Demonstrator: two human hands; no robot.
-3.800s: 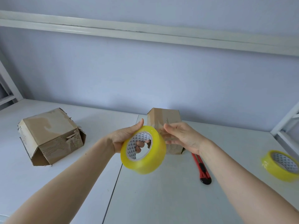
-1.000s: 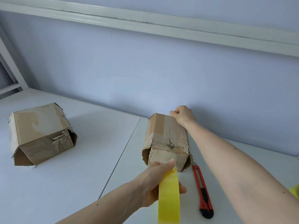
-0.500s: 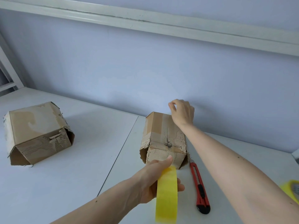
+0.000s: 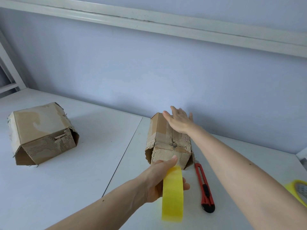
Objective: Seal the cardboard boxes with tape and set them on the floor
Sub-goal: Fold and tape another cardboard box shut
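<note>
Two grips: left (image 4: 159,181) grasps tape roll (image 4: 172,195), right (image 4: 178,121) flat atop box (image 4: 169,143).

The right hand (image 4: 178,121) lies flat on the far top of a box (image 4: 167,143), whose near end sits just beyond the left hand's (image 4: 159,178) fingers holding a tape roll (image 4: 173,195). A knife (image 4: 204,186) lies right of those fingers, another roll (image 4: 297,190) farther right, another box (image 4: 41,131) well left on the table (image 4: 66,171).
</note>
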